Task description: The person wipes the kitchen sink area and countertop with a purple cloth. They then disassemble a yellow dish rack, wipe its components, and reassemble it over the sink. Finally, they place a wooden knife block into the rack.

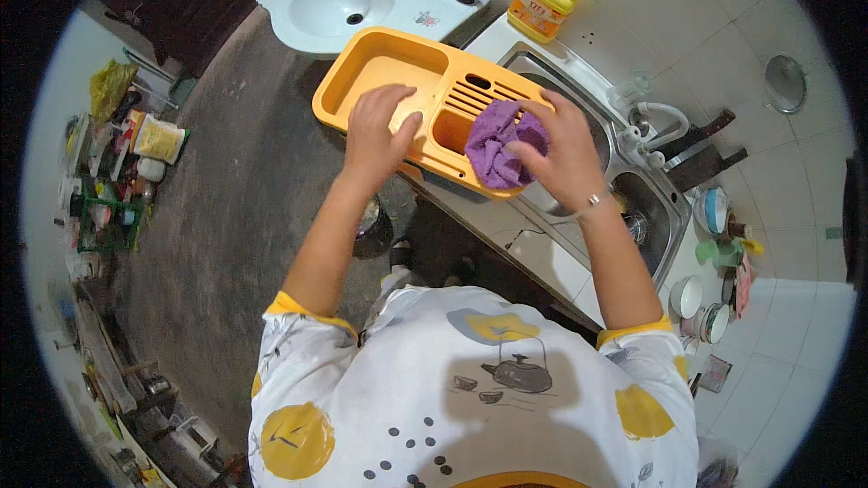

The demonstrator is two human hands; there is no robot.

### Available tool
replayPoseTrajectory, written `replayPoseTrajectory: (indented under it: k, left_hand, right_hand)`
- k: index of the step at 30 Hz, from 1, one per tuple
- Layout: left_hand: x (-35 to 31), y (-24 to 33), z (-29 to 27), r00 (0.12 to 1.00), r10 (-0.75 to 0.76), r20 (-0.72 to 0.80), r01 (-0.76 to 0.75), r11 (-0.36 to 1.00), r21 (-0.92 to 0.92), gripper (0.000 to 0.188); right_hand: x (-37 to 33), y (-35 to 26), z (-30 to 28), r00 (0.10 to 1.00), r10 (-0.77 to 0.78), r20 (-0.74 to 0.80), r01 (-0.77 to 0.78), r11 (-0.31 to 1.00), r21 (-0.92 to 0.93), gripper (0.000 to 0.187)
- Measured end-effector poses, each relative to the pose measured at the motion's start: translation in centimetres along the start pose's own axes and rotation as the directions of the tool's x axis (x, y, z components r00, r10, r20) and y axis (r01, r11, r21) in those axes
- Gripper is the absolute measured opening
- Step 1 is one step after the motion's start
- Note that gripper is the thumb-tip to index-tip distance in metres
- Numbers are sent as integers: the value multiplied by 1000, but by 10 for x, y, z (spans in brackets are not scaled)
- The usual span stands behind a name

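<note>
A yellow-orange plastic rack [384, 36] with a deep tray, a small compartment and a slotted section sits across the counter's end beside the sink. Over its right part lies a crumpled purple cloth [493, 145]. My right hand [570, 149] has its thumb and fingers around the cloth's right side, gripping it. Above the near edge of the deep tray is my left hand [375, 131], fingers curved and thumb apart, with nothing in it.
A metal double sink [646, 194] with a white faucet [665, 122] runs along the right. Behind stand a yellow pump jug [542, 4] and a white washbasin [316, 0]. Bowls [687, 296] are stacked at the far right. A dark pot [371, 221] is on the floor.
</note>
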State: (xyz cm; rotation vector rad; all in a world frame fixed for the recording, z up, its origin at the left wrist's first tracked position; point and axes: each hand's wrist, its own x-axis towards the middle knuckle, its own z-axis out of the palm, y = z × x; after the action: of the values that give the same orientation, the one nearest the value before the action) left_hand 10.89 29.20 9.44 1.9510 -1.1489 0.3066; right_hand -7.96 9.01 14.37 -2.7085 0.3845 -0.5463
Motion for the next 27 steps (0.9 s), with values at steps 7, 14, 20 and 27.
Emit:
replayPoseTrajectory:
  k: [7,14,20,27]
  left_hand:
    - [16,-15,18,951,103,292,-148,979,138,47]
    - [15,-5,6,808,-108,580,3,984,179,52]
    - [14,-10,7,848,-12,530,-79,986,148,53]
    - [18,-14,7,839,-24,544,-70,986,150,55]
  right_hand:
    - [45,-22,53,898,256,358,47,753,-656,93]
    - [37,-22,72,927,285,244,-76,780,-621,71]
    - [32,-18,74,957,225,182,-63,775,-628,67]
    - [14,3,64,997,-69,35,77,938,-339,42]
